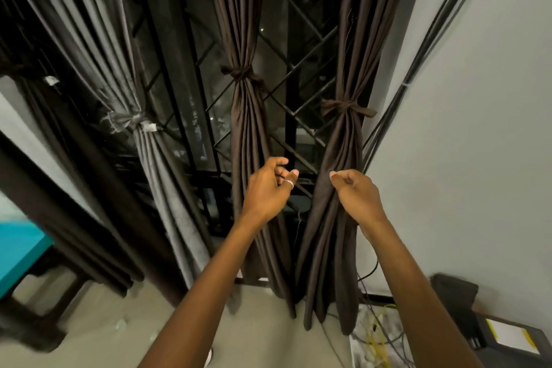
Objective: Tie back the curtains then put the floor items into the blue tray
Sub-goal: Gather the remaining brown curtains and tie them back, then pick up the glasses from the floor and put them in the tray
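Three curtains hang before a dark window with a diamond grille point(301, 69). The grey curtain point(167, 176) at the left is gathered by a grey tie point(131, 122). The middle brown curtain point(248, 134) is knotted with a brown tie point(240, 73). Around the right brown curtain point(343, 152) sits a brown bow point(348, 107). My left hand point(267, 191), wearing a ring, hovers between the two brown curtains with its fingers loosely curled and nothing in it. My right hand point(357, 193) is curled shut against the right curtain, below its bow.
A teal-blue surface point(21, 248) on a dark wooden frame point(38, 317) shows at the left edge. Tangled cables and papers point(376, 334) lie on the floor at the lower right, beside a black box point(454, 291) and a dark device with a yellow label point(507, 336). Black cables point(418, 69) run up the wall.
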`<state>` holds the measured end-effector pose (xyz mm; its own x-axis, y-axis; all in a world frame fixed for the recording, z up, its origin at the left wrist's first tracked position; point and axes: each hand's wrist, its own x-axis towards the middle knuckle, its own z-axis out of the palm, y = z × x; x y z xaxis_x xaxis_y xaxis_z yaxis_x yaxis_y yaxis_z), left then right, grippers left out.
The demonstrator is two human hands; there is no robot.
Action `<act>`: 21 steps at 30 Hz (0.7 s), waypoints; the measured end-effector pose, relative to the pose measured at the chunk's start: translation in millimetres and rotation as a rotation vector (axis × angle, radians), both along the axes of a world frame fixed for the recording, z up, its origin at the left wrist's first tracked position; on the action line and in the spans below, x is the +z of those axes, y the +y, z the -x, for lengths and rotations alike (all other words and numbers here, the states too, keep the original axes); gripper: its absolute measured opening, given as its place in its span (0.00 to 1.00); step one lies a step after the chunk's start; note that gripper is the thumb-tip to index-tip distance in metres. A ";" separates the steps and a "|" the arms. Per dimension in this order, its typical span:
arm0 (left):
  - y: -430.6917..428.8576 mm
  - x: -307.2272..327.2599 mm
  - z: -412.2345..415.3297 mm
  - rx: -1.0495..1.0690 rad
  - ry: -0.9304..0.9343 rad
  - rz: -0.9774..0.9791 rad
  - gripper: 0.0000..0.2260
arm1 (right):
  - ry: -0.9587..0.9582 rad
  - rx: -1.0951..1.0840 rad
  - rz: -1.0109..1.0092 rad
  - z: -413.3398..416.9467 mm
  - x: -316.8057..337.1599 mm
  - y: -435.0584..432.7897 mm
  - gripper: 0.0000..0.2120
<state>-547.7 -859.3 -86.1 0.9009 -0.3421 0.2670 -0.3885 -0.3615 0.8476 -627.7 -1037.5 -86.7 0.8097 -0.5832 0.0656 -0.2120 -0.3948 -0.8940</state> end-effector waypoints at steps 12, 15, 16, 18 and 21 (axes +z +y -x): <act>98.3 -91.0 33.8 0.222 0.268 -0.081 0.15 | 0.201 0.201 -0.114 -1.8 -81.4 99.1 0.13; 130.7 -103.3 39.9 0.271 0.316 -0.065 0.15 | 0.228 0.223 -0.107 -6.8 -86.1 133.7 0.12; 142.7 -107.4 41.3 0.287 0.336 -0.063 0.14 | 0.234 0.224 -0.104 -9.7 -88.7 146.5 0.11; 169.4 -116.7 43.9 0.315 0.371 -0.067 0.11 | 0.255 0.246 -0.095 -14.3 -92.3 175.4 0.11; 217.3 -134.3 45.7 0.345 0.427 -0.060 0.08 | 0.300 0.305 -0.062 -17.6 -99.2 223.7 0.14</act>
